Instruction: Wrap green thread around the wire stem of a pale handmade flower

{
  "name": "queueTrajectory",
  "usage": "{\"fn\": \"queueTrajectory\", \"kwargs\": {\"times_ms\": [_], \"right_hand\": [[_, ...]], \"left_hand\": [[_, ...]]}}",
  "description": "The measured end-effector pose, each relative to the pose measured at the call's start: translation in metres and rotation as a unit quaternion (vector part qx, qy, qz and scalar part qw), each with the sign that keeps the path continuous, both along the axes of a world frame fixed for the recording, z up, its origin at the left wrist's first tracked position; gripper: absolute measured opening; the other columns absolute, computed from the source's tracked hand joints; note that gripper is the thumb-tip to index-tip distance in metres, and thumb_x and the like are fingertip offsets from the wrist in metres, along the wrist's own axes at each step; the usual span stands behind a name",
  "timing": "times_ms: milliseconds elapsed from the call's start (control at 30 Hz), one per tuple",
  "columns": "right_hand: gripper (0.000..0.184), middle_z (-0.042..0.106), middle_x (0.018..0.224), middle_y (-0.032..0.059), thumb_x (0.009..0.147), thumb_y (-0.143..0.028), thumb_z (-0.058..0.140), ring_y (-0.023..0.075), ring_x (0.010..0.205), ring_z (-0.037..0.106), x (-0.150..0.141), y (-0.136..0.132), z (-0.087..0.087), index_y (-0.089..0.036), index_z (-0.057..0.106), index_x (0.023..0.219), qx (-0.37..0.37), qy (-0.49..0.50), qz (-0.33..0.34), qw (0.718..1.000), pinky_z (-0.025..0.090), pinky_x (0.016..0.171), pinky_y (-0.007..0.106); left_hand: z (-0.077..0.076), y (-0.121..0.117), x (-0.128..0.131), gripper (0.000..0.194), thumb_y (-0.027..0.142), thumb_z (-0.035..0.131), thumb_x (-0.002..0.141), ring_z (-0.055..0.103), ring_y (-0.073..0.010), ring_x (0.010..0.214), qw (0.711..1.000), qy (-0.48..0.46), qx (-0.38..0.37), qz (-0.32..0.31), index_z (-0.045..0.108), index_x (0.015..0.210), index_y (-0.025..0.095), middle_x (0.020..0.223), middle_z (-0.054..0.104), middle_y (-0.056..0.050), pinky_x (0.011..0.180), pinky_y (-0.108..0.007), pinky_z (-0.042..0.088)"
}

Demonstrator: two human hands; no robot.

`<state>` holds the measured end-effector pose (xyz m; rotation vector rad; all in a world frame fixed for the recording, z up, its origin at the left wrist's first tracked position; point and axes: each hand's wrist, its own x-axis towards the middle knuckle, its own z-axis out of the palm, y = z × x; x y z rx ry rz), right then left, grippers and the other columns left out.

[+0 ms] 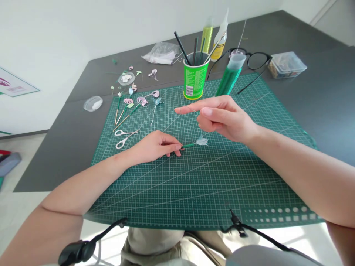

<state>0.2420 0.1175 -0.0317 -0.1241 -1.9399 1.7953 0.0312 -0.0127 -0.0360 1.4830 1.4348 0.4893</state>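
My left hand (163, 146) pinches the green-wrapped stem (188, 145) of a small pale blue flower (202, 140), which lies low over the cutting mat and points right. Above it and to the right, my right hand (224, 116) has its index finger stretched out leftward, with the thumb and other fingers curled in. A very fine thread (191, 109) shows by its index finger and thumb; most of its path is too thin to follow. Behind my right hand stands a tube wound with green thread (229, 79). White-handled scissors (124, 137) lie left of my left hand.
The green cutting mat (166, 184) covers the dark table. Several finished flowers (129, 101) lie at its left. Farther back are a green cup (195, 79) with tools, a glue bottle (219, 44), eyeglasses (257, 61), a plastic box (288, 64) and a clear bag (161, 53).
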Motion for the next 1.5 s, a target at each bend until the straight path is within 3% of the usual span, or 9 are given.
{"fn": "queueTrajectory", "kwargs": {"times_ms": [300, 500, 833, 967, 1167, 1333, 1500], "right_hand": [[0.037, 0.029, 0.052, -0.0091, 0.103, -0.043, 0.067, 0.0079, 0.049, 0.022, -0.003, 0.003, -0.006, -0.015, 0.082, 0.123, -0.021, 0.026, -0.016, 0.999, 0.017, 0.048, 0.027], [0.036, 0.030, 0.051, -0.0090, 0.103, -0.038, 0.066, 0.0076, 0.048, 0.023, -0.007, 0.001, -0.005, -0.011, 0.083, 0.119, -0.023, -0.009, -0.071, 0.997, 0.016, 0.045, 0.028], [0.033, 0.036, 0.053, -0.0080, 0.105, -0.029, 0.062, 0.0073, 0.050, 0.029, -0.013, 0.001, -0.009, -0.008, 0.081, 0.122, 0.027, -0.083, -0.114, 0.990, 0.021, 0.045, 0.027], [0.032, 0.036, 0.053, -0.0081, 0.105, -0.024, 0.060, 0.0075, 0.051, 0.029, -0.014, 0.002, -0.010, -0.007, 0.080, 0.122, 0.040, -0.119, -0.133, 0.983, 0.023, 0.045, 0.026], [0.032, 0.032, 0.052, -0.0093, 0.104, -0.021, 0.061, 0.0078, 0.050, 0.029, -0.016, 0.004, -0.007, -0.006, 0.079, 0.126, 0.051, -0.208, -0.146, 0.966, 0.024, 0.047, 0.027], [0.029, 0.036, 0.049, -0.0101, 0.103, -0.017, 0.060, 0.0066, 0.046, 0.029, -0.018, 0.005, -0.007, -0.008, 0.080, 0.124, 0.053, -0.247, -0.133, 0.958, 0.020, 0.045, 0.027], [0.032, 0.038, 0.047, -0.0112, 0.103, -0.018, 0.059, 0.0056, 0.042, 0.029, -0.017, 0.007, -0.009, -0.006, 0.077, 0.126, 0.029, -0.252, -0.101, 0.962, 0.021, 0.046, 0.027]], "left_hand": [[0.004, 0.001, 0.002, 0.019, 0.031, 0.069, 0.096, 0.064, -0.0117, 0.064, 1.000, -0.007, -0.022, -0.012, 0.083, 0.091, 0.020, 0.084, 0.083, -0.002, 0.055, -0.021, 0.049], [-0.003, 0.002, -0.001, 0.012, 0.031, 0.077, 0.090, 0.069, -0.0131, 0.066, 0.999, -0.020, 0.024, -0.015, 0.084, 0.093, 0.022, 0.081, 0.082, -0.001, 0.064, -0.025, 0.053], [-0.003, -0.004, 0.001, 0.008, 0.027, 0.083, 0.084, 0.069, -0.0108, 0.065, 0.997, -0.058, 0.058, 0.014, 0.079, 0.082, 0.020, 0.077, 0.080, 0.002, 0.060, -0.021, 0.051], [-0.001, -0.007, 0.002, 0.009, 0.023, 0.083, 0.088, 0.071, -0.0099, 0.066, 0.990, -0.026, 0.138, 0.006, 0.076, 0.083, 0.020, 0.076, 0.079, 0.004, 0.060, -0.020, 0.052], [-0.005, -0.014, 0.004, 0.011, 0.021, 0.078, 0.096, 0.072, -0.0078, 0.065, 0.949, 0.066, 0.306, -0.025, 0.069, 0.091, 0.020, 0.079, 0.080, 0.006, 0.063, -0.018, 0.053], [-0.006, -0.018, 0.004, 0.011, 0.018, 0.073, 0.100, 0.068, -0.0071, 0.063, 0.880, 0.170, 0.444, -0.021, 0.064, 0.095, 0.019, 0.076, 0.074, 0.006, 0.058, -0.017, 0.048], [-0.005, -0.018, 0.004, 0.011, 0.019, 0.075, 0.100, 0.062, -0.0070, 0.060, 0.841, 0.207, 0.500, 0.019, 0.066, 0.094, 0.019, 0.075, 0.071, 0.006, 0.056, -0.018, 0.045]]}}
